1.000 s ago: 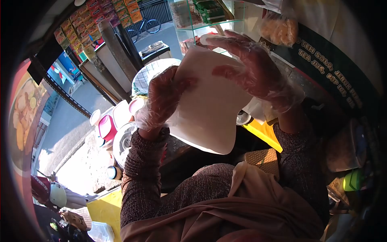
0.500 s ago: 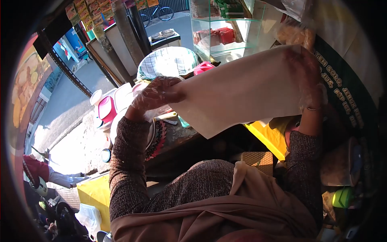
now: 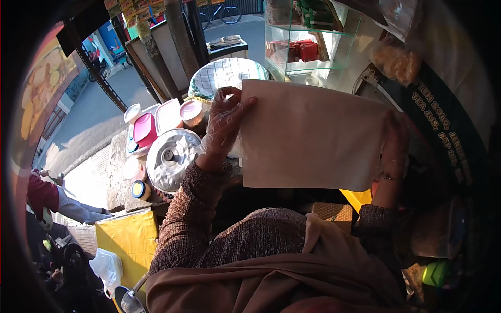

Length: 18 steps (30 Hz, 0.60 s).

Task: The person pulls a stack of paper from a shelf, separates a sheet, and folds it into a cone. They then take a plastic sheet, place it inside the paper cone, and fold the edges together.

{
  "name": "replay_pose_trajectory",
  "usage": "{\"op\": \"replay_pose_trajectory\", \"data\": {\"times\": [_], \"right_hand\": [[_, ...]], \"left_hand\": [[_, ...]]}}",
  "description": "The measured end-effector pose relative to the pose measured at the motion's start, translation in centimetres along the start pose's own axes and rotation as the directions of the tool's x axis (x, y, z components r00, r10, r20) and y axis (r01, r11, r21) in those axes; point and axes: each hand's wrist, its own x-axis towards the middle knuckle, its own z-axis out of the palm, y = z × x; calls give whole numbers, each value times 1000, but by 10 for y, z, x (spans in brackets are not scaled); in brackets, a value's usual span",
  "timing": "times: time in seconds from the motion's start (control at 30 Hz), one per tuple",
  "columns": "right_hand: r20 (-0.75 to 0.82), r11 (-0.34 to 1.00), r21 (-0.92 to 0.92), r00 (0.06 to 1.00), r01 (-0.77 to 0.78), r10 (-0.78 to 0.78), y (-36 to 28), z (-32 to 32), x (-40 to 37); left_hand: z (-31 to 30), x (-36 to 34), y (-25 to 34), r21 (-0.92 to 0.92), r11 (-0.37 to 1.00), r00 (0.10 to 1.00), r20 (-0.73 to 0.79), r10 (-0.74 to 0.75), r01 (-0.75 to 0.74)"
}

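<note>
A large pale sheet of wrapping paper (image 3: 313, 135) is stretched between my hands in front of my chest. My left hand (image 3: 225, 117), in a clear plastic glove, pinches its upper left edge with the thumb on the near face. At the opposite side my right hand (image 3: 394, 146), also gloved in clear plastic, grips the right edge; some of its fingers are behind the paper. A round metal lid (image 3: 172, 159) lies to the left of my left forearm. The paper hides part of the counter behind it.
Pink-lidded tubs (image 3: 144, 129) and a small blue-rimmed jar (image 3: 140, 190) stand on the left counter. Behind is a cloth-covered round container (image 3: 227, 75), beside a glass display case (image 3: 308, 47). A yellow surface (image 3: 128, 237) lies lower left. A person (image 3: 49, 195) is at the far left.
The paper has gone from slanted to nearly level and faces me more squarely. Both hands have moved lower, still holding it. The view has shifted, uncovering the metal lid.
</note>
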Motion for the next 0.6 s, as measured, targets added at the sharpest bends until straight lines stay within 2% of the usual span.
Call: {"op": "replay_pose_trajectory", "data": {"times": [0.03,0.1,0.13,0.2,0.23,0.27,0.3,0.33,0.37,0.4,0.43,0.5,0.53,0.57,0.6], "right_hand": [[-15,1000,10,1000,1,-1,7,-6,2],[-29,1000,18,1000,4,-3,12,-14,4],[-33,1000,-4,999,31,-31,12,-16,3],[-37,998,-27,998,59,-60,12,-20,2],[-70,997,-45,996,58,-61,13,-21,1],[-105,996,-63,993,55,-62,13,-22,-1],[-105,996,-64,993,54,-61,13,-22,-3],[-111,988,-109,986,113,-125,12,-21,-5],[-112,974,-154,976,169,-187,11,-20,-7],[-112,974,-156,976,167,-185,10,-20,-8],[-139,977,-149,975,150,-171,8,-19,-9],[-162,981,-144,975,129,-152,2,-17,-10],[-184,971,-216,972,104,-145,-3,-16,-11],[-206,955,-287,969,75,-138,-4,-16,-12],[-202,955,-289,970,70,-132,-1,-17,-11]], "left_hand": [[0,1,-7,-1,1000,1000,-1,0,0],[-1,8,-25,38,950,947,92,307,-311],[0,9,-29,37,949,947,90,308,-312],[0,12,-27,143,857,869,46,493,-494],[2,10,-21,143,858,869,45,493,-494],[5,6,-13,-53,976,976,-59,208,-211],[7,5,-4,-267,960,989,-96,-111,81],[9,6,-1,-268,960,989,-95,-112,83],[10,7,0,-470,847,951,-51,-306,247],[10,8,3,-640,665,879,34,-476,385],[8,8,7,-641,663,877,34,-478,386],[5,9,14,-747,453,861,322,-394,487],[5,10,10,-672,553,865,307,-397,493],[5,8,12,-672,549,862,307,-404,497],[5,8,21,-612,631,878,301,-372,477]]}}
